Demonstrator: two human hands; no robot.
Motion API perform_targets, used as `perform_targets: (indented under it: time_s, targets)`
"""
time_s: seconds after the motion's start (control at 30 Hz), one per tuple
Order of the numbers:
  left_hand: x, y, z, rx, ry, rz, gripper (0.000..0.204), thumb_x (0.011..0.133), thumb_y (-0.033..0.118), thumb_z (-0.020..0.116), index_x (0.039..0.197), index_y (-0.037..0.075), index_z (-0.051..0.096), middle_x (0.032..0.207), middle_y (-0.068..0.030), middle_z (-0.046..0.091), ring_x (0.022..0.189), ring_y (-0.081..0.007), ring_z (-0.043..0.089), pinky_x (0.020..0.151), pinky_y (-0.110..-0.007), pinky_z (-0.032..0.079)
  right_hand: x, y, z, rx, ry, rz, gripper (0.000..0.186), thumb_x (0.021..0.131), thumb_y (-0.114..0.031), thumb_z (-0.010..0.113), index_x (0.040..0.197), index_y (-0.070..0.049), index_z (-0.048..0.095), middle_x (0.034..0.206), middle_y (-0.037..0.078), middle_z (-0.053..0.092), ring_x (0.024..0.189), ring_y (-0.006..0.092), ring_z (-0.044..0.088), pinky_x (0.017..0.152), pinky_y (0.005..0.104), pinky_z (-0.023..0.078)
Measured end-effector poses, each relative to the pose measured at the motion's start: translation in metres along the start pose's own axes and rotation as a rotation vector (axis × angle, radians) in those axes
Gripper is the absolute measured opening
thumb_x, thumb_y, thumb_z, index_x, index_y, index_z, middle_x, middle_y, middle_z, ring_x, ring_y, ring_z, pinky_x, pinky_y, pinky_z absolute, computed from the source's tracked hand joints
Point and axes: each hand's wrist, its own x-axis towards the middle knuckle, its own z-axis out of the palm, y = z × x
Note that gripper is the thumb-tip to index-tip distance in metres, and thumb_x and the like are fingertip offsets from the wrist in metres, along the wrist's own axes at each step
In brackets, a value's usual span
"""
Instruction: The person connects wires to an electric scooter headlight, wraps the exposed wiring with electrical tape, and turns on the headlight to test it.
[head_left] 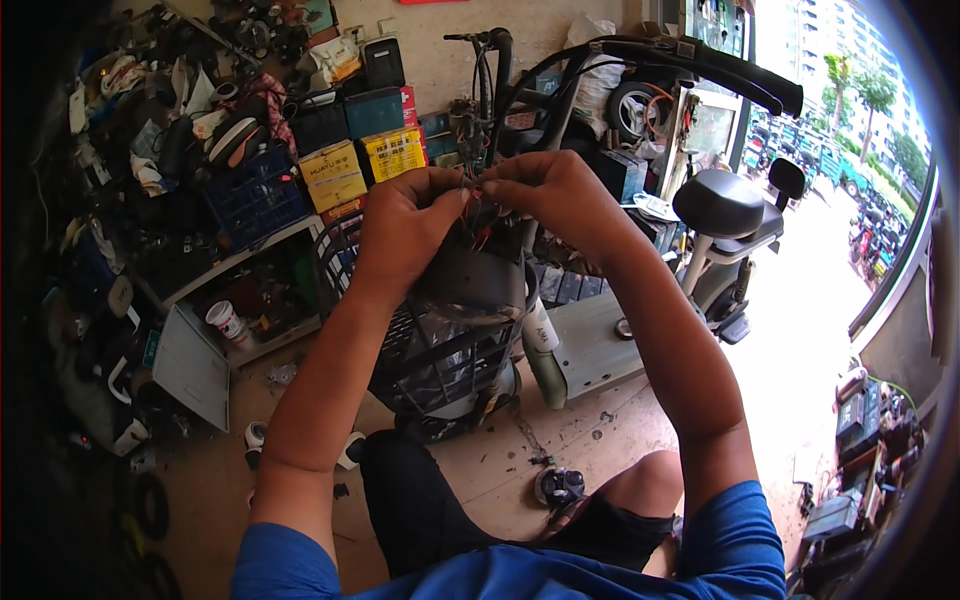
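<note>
Thin wires [478,195] pinched btwn L hand [405,225], R hand [555,195], both raised

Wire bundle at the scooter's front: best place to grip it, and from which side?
Grip the wires just below their loose ends, pinching from left and right as the left hand and right hand do. They rise upright above the basket, which blocks access from below.

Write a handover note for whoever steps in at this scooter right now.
Left hand: pinching the thin wires at the scooter's front.
Right hand: fingertips on the same wires, close against the left.
Wires: loose bundle under the handlebar, above the black front basket.
Done: wires pulled out and exposed.
Left: they look unjoined; whether any are connected cannot be told.
</note>
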Motion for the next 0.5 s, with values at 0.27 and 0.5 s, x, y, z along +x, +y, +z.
perform_targets:
  time_s: [0.27,0.5]
  targets:
    - [0.001,0.000,-0.001,0.014,0.041,-0.031,0.023,0.093,0.014,0.075,0.108,-0.004,0.075,0.093,-0.0072,0.077,0.079,-0.0101,0.070,0.072,-0.024,0.055,0.007,0.005,0.002,0.039,-0.048,-0.014,0.029,0.095,-0.018,0.075,0.113,0.004,0.075,0.091,0.009,0.076,0.081,0.0123,0.068,0.079,0.0296,0.056]
    - [0.000,0.002,-0.001,-0.064,-0.001,-0.075,0.024,0.092,0.012,0.077,0.111,-0.003,0.075,0.095,-0.0062,0.076,0.081,-0.0097,0.070,0.075,-0.024,0.055,-0.001,-0.012,0.011,-0.321,0.202,-0.401,0.021,0.087,-0.010,0.075,0.107,-0.007,0.078,0.097,0.012,0.077,0.084,0.0271,0.075,0.074,0.0351,0.058]
